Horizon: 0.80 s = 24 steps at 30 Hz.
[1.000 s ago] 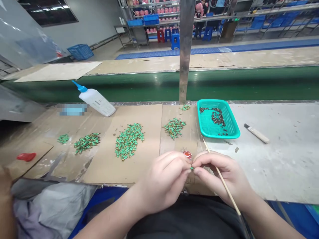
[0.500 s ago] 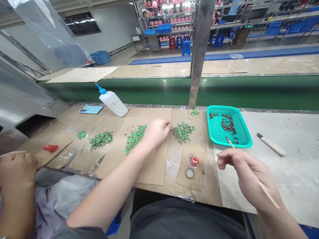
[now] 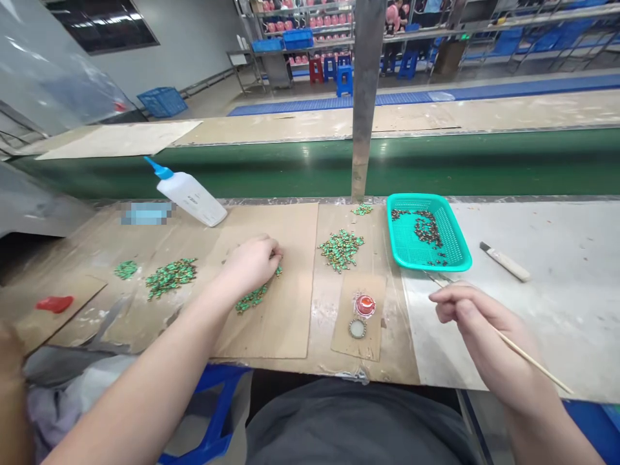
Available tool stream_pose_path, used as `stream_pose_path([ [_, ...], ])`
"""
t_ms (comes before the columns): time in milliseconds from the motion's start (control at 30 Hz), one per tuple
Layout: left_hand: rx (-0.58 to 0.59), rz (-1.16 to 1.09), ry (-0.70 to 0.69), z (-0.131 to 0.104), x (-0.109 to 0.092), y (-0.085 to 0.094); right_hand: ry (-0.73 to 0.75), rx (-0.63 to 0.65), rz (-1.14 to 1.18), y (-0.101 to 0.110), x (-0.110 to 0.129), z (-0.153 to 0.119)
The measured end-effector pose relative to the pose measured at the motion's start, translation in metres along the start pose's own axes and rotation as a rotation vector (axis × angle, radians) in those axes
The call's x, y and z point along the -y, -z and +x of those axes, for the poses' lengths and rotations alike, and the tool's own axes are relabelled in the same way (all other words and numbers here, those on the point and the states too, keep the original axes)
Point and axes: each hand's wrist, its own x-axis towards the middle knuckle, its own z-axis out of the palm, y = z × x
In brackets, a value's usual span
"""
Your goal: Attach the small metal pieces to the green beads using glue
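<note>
My left hand (image 3: 259,259): fingers curled over the largest pile of green pieces (image 3: 252,299), its visible part at that hand's 6 o'clock; I cannot tell whether a piece is pinched. My right hand (image 3: 491,332): fingers folded round a thin wooden stick (image 3: 533,363); teal basket (image 3: 405,240) at its 11 o'clock, red-filled cap (image 3: 365,305) at 9.

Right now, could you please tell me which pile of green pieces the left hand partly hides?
The middle pile, on the broad cardboard sheet beneath the left hand; the other four green piles show uncovered.
</note>
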Motion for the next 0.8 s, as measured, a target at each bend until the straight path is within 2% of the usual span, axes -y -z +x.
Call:
stream_pose_path([
  [167, -0.086, -0.135, 0.075, -0.006, -0.004, 0.015, -0.058, 0.015, 0.013, -0.007, 0.009, 0.003],
  [333, -0.190, -0.433, 0.166, -0.028, -0.010, 0.030, -0.121, 0.102, 0.118, -0.013, 0.015, 0.008],
  [500, -0.216, -0.774, 0.189, -0.052, -0.021, 0.016, -0.154, 0.142, 0.183, -0.019, 0.017, 0.014],
  [633, -0.169, -1.066, 0.153, -0.063, -0.021, 0.001, -0.165, 0.136, 0.184, -0.022, 0.017, 0.014],
  [800, -0.148, -1.201, 0.106, -0.077, -0.028, -0.009, -0.157, 0.126, 0.163, -0.021, 0.016, 0.014],
])
